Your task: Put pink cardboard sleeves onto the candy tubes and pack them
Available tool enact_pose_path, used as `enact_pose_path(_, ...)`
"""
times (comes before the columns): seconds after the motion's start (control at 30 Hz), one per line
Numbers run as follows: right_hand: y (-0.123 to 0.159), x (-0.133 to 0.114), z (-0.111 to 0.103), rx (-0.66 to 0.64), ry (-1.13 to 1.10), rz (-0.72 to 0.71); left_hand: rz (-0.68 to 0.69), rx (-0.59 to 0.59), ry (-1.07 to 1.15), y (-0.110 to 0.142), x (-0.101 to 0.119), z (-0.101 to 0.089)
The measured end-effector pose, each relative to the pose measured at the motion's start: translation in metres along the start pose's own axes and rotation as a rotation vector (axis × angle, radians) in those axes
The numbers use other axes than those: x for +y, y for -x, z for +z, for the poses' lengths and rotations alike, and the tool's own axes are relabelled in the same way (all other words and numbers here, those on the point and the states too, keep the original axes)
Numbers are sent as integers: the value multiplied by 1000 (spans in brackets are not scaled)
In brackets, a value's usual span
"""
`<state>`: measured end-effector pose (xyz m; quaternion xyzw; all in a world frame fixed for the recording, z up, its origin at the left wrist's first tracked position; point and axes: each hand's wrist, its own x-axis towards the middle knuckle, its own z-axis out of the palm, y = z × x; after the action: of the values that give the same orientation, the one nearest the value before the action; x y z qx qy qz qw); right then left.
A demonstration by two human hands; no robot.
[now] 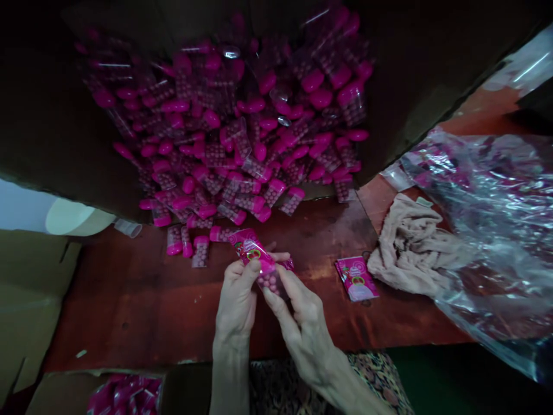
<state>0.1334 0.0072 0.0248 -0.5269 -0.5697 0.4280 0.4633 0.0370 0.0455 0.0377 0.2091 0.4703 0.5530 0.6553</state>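
Above the table's front part, my two hands meet at one small clear candy container (270,281) filled with pink balls. A pink printed wrapper (247,242) stands up against it. My left hand (237,294) pinches the wrapper, with the thumb on its face. Closed around the container from the right is my right hand (305,308), thumb and fingers at its sides. The fingers partly hide the container's pink end. A few loose containers (201,252) lie just beyond my left hand. To the right rests a stack of flat pink wrappers (357,279).
A large tipped cardboard box (389,75) spills a heap of pink-capped containers (242,155) onto the red-brown table (142,305). At right are a crumpled cloth (410,248) and clear plastic bags (496,196). A box of pink items (125,395) sits at lower left.
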Motion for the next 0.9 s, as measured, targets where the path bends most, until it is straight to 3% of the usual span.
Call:
enact_pose_path(0.13, -2, 4, -2, -8, -12, 92, 14, 118, -67, 2, -8, 6)
enact_pose_path(0.27, -6, 2, -9, -98, -207, 235, 3, 15, -21, 7, -8, 7)
enact_pose_path(0.37, -6, 0, -12, -58, -199, 174, -2, -21, 48, 10, -7, 8)
enact_pose_path(0.5, -1, -1, -7, 48, -96, 90, 28, 109, 68, 16, -16, 16)
enact_pose_path(0.63, 2, -2, -4, 98, -114, 122, 7, 156, 85, 21, -23, 22)
enact_pose_path(0.77, -2, -3, -9, -24, -243, 217, 23, 162, 117, 23, -18, 19)
enact_pose_path(0.9, -3, -3, -10, -111, -297, 295, 124, 221, 77, 24, -13, 13)
